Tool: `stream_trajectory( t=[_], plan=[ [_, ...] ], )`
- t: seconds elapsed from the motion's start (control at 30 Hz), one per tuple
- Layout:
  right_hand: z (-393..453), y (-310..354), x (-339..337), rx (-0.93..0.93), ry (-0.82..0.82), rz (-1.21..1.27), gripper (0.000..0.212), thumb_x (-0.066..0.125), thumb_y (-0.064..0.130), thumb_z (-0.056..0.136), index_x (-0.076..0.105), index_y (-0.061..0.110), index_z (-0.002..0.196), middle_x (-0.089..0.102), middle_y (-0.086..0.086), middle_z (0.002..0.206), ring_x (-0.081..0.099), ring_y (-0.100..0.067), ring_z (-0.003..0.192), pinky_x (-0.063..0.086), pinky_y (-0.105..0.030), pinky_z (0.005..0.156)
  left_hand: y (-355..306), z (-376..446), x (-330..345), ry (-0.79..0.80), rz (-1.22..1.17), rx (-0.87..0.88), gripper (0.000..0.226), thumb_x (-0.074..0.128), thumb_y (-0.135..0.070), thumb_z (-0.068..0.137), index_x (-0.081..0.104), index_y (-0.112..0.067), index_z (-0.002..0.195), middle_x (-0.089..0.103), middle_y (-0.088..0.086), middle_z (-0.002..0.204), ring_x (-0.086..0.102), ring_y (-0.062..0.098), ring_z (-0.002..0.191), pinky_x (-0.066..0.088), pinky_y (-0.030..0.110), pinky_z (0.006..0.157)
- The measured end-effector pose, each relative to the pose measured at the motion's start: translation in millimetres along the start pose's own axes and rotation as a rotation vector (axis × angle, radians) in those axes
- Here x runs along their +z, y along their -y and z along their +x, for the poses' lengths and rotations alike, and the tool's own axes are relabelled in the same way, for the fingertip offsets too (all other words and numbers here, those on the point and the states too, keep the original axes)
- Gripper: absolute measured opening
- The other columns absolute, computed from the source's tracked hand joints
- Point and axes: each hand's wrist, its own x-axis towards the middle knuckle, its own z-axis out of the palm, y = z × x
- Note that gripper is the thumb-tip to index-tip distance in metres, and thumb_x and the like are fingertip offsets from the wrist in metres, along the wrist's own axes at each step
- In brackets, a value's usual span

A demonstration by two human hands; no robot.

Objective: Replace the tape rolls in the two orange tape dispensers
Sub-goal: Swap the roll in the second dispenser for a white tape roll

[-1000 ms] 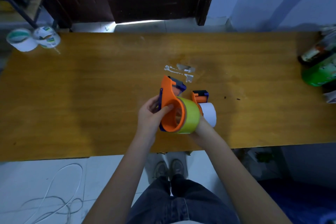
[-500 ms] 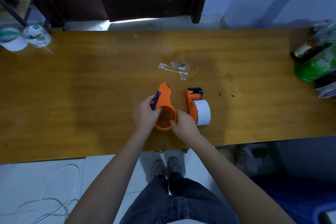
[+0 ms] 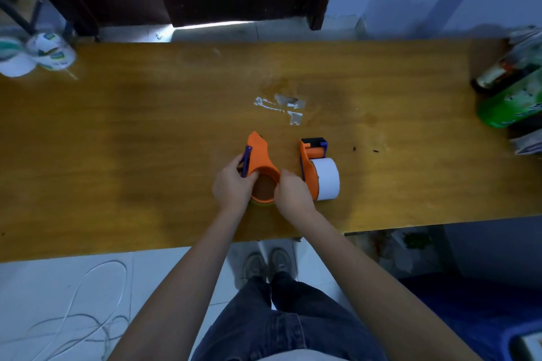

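An orange tape dispenser [image 3: 259, 158] lies flat on the wooden table [image 3: 132, 141], its open hub facing up. My left hand [image 3: 233, 186] grips its left side by the purple lever. My right hand [image 3: 291, 192] presses on the hub's right rim. A sliver of yellow-green tape roll [image 3: 261, 204] shows under the hub. Just to the right stands a second orange dispenser [image 3: 309, 170] carrying a white tape roll [image 3: 327, 180]; neither hand touches it.
Two spare tape rolls [image 3: 38, 53] sit at the table's far left corner. Bottles and a green packet [image 3: 510, 97] crowd the right end. Scraps of tape [image 3: 281, 105] stick to the table beyond the dispensers. White cables [image 3: 73, 316] lie on the floor.
The dispenser with the yellow-green roll was held up on edge; it has been laid flat on the table, and both hands now press on it.
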Motion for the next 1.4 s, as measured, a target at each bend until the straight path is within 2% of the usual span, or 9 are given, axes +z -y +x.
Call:
stream_trajectory(
  t=[0.17,0.27,0.43,0.7,0.87,0.97,1.13,1.3,1.4],
  plan=[
    [-10,1,-2,-0.067,-0.102,-0.103,0.023,0.039,0.017,0.097,0.05,0.007,0.115,0.06,-0.012,0.111,0.061,-0.024,0.094,0.043,-0.028,0.068,3,0,-3,0.11,0.031,0.017,0.061,0.07,-0.044,0.076,0.053,-0.019,0.13,0.065,0.004,0.12,0.061,0.025,0.107,0.049,0.036,0.081],
    [-26,-2,-21,-0.156,-0.283,-0.07,0.026,0.04,0.022,0.096,0.055,0.009,0.112,0.06,-0.007,0.11,0.059,-0.023,0.094,0.043,-0.029,0.063,0,0,-12,0.181,0.05,-0.034,0.081,0.066,-0.052,0.077,0.039,-0.01,0.14,0.05,0.01,0.139,0.048,0.028,0.126,0.044,0.041,0.096],
    [-38,-41,-57,0.089,-0.559,0.345,0.027,0.044,0.016,0.094,0.056,0.008,0.117,0.057,-0.006,0.114,0.055,-0.017,0.094,0.047,-0.03,0.075,-40,-32,-28,-0.09,0.057,0.28,0.06,0.059,-0.037,0.087,0.041,-0.009,0.136,0.044,0.01,0.136,0.04,0.024,0.126,0.036,0.035,0.101],
    [-5,-112,-49,0.523,-0.01,0.67,0.036,0.03,0.023,0.099,0.051,-0.002,0.115,0.051,-0.014,0.1,0.057,-0.033,0.099,0.047,-0.039,0.086,-93,-54,44,0.366,0.259,0.399,0.063,0.058,-0.042,0.087,0.035,-0.005,0.132,0.04,0.015,0.129,0.051,0.035,0.109,0.046,0.038,0.082],
    [-4,-118,-46,0.615,0.205,0.958,0.052,0.026,0.033,0.101,0.036,-0.005,0.135,0.061,-0.028,0.114,0.062,-0.028,0.073,0.052,-0.034,0.06,-106,-58,68,0.312,0.337,0.274,0.071,0.057,-0.048,0.086,0.032,-0.002,0.134,0.04,0.018,0.129,0.055,0.039,0.105,0.049,0.043,0.08],
    [1,-119,-48,0.608,0.296,1.038,0.053,0.028,0.035,0.101,0.039,-0.004,0.135,0.063,-0.026,0.107,0.065,-0.034,0.088,0.055,-0.039,0.066,-114,-57,78,0.273,0.372,0.176,0.074,0.056,-0.051,0.086,0.031,-0.002,0.134,0.04,0.018,0.131,0.054,0.039,0.109,0.05,0.044,0.082],
    [7,-127,-50,0.539,0.4,1.107,0.045,0.043,0.034,0.097,0.049,-0.001,0.126,0.062,-0.017,0.095,0.063,-0.025,0.075,0.057,-0.035,0.068,-118,-58,91,0.266,0.332,0.028,0.079,0.058,-0.048,0.086,0.024,-0.001,0.139,0.04,0.02,0.135,0.053,0.039,0.112,0.048,0.044,0.082],
    [7,-133,-55,0.504,0.434,1.281,0.056,0.06,0.019,0.089,0.033,0.005,0.136,0.057,-0.023,0.116,0.065,-0.031,0.089,0.058,-0.039,0.069,-118,-56,92,0.248,0.132,-0.036,0.065,0.057,-0.037,0.085,0.033,-0.002,0.135,0.051,0.017,0.124,0.056,0.035,0.105,0.044,0.037,0.072],
    [3,-140,-66,0.421,0.37,1.424,0.031,0.06,0.018,0.09,0.041,0.01,0.113,0.048,-0.024,0.129,0.061,-0.038,0.106,0.057,-0.046,0.075,-118,-55,82,0.263,-0.203,-0.08,0.054,0.056,-0.032,0.088,0.04,-0.01,0.136,0.052,0.003,0.116,0.053,0.023,0.102,0.043,0.029,0.07]
  ],
)
